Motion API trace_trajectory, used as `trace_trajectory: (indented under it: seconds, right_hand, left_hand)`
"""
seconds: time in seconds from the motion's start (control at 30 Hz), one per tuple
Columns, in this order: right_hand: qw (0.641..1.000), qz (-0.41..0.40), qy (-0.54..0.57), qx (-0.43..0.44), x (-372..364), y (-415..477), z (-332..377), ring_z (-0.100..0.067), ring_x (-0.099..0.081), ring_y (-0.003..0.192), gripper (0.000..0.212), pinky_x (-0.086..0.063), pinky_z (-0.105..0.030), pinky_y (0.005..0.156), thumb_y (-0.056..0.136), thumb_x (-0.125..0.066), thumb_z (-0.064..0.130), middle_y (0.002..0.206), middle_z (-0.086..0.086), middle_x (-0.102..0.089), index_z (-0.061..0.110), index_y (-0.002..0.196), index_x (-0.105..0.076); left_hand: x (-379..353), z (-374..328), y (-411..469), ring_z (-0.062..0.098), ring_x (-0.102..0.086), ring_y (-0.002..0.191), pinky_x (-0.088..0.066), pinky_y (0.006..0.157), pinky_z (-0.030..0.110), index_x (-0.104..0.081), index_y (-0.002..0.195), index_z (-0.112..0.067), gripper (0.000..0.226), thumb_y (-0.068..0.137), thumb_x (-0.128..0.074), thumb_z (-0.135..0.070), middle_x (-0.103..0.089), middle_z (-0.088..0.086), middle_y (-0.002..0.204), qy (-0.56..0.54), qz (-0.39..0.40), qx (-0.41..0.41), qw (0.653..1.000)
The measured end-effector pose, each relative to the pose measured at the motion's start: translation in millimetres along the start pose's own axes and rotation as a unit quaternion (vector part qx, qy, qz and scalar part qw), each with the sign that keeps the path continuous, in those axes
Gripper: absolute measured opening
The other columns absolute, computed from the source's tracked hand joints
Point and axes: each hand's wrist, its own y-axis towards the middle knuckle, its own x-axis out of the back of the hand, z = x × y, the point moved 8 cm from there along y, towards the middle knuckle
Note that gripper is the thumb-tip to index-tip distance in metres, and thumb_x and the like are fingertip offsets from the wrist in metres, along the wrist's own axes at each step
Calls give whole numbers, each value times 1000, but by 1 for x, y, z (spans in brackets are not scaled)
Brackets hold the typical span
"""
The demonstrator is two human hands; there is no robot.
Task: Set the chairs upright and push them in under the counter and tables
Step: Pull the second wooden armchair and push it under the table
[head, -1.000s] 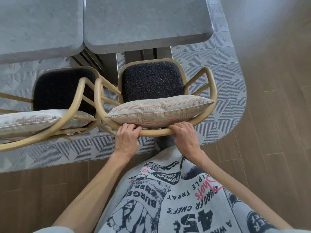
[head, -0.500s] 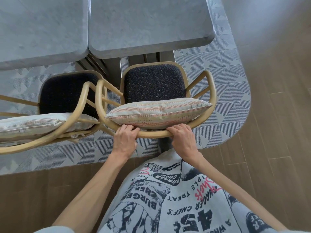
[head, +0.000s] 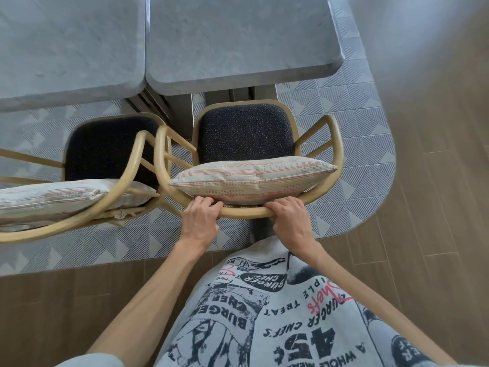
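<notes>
A tan armchair (head: 337,144) with a dark speckled seat stands upright in front of the right grey table (head: 238,41). A striped cushion (head: 251,178) leans against its curved backrest. My left hand (head: 199,221) and my right hand (head: 291,223) both grip the backrest rail from behind. The seat's front edge lies just short of the table edge. A second matching chair (head: 111,147) with its own cushion (head: 53,197) stands upright to the left, before the left table (head: 66,49), its arm touching or nearly touching the first chair's.
Both tables rest on metal pedestal legs (head: 238,94) over a patterned grey tile area (head: 357,128) with a rounded corner. Wood plank floor (head: 436,207) surrounds it on the right and near side. My printed shirt fills the lower frame.
The chair and both hands have shifted slightly toward the table; the view has dipped forward, so the table edge sits lower and nearer the seat.
</notes>
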Motion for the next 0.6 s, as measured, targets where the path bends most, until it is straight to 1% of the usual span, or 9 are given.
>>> trace_trajectory:
  seconds: [0.23, 0.33, 0.4, 0.47, 0.53, 0.6]
  right_hand:
    - [1000, 2, 4, 7, -2, 0, 1, -27, -63, 91, 29, -46, -38, 90, 75, -68, -4, 94, -3, -73, 11, 99, -74]
    - [1000, 12, 8, 9, -1, 0, -1, -26, -62, 97, 29, -44, -37, 94, 78, -69, 0, 100, -3, -72, 12, 104, -72]
    - [1000, 20, 13, 15, 1, -1, -2, -26, -62, 101, 34, -43, -37, 97, 78, -69, 2, 104, -4, -71, 12, 110, -71]
    - [999, 31, 25, 19, 3, -3, -2, -28, -60, 107, 43, -40, -38, 101, 76, -66, -4, 110, -6, -69, 10, 117, -67]
    - [998, 50, 37, 26, 3, -6, 1, -28, -56, 112, 52, -36, -39, 107, 73, -62, -9, 115, -9, -67, 7, 123, -62]
    - [996, 63, 43, 37, 4, -8, 5, -28, -55, 113, 50, -32, -38, 109, 73, -60, -8, 115, -8, -66, 6, 121, -62]
  left_hand:
    - [-4, 3, 1, 29, -61, 81, -55, 75, 43, -74, 96, -9, 35, 65, -70, 7, -69, 9, 86, -1, -9, 10, 1000]
    - [-5, 3, -1, 29, -62, 89, -54, 85, 45, -72, 103, -7, 35, 72, -66, 8, -69, 10, 92, -22, -14, 39, 999]
    - [-6, 3, -2, 29, -61, 95, -52, 89, 44, -71, 107, -7, 34, 76, -66, 6, -69, 10, 97, -41, -15, 65, 997]
    - [-7, 2, -4, 28, -59, 102, -47, 97, 43, -69, 113, -8, 37, 77, -68, 3, -68, 9, 103, -48, -5, 81, 996]
    - [-9, -2, -10, 26, -55, 112, -37, 109, 43, -65, 121, -10, 43, 78, -69, -1, -65, 8, 113, -62, 11, 89, 994]
    - [-8, -5, -15, 26, -50, 121, -30, 114, 42, -63, 125, -10, 45, 80, -67, -6, -61, 10, 122, -91, 7, 102, 991]
